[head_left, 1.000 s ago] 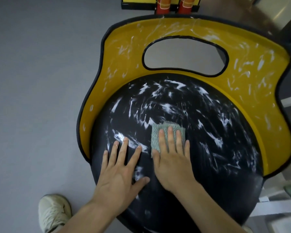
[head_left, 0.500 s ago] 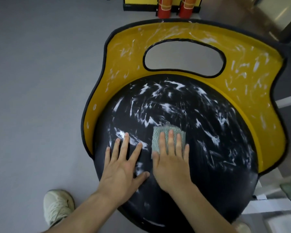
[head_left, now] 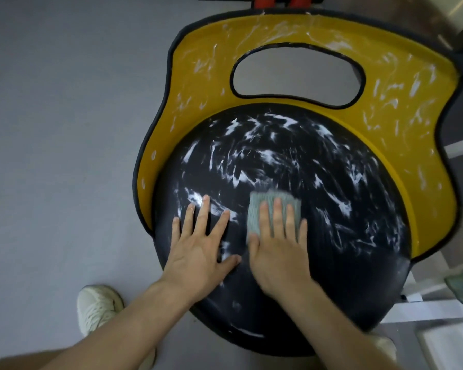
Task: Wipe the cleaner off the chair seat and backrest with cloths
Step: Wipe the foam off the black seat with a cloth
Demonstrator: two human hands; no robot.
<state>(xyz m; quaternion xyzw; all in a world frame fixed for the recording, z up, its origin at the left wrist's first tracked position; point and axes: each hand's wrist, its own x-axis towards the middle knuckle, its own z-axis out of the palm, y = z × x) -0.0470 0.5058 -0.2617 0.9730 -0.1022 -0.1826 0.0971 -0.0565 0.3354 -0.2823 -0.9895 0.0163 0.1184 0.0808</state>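
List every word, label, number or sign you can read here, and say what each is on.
No text can be read in this view.
The seat, backrest, cloth and shoe show no printing. The white marks on the chair are cleaner smears, not letters.
The red cylinders at the top edge are mostly cut off, so any label on them cannot be read.
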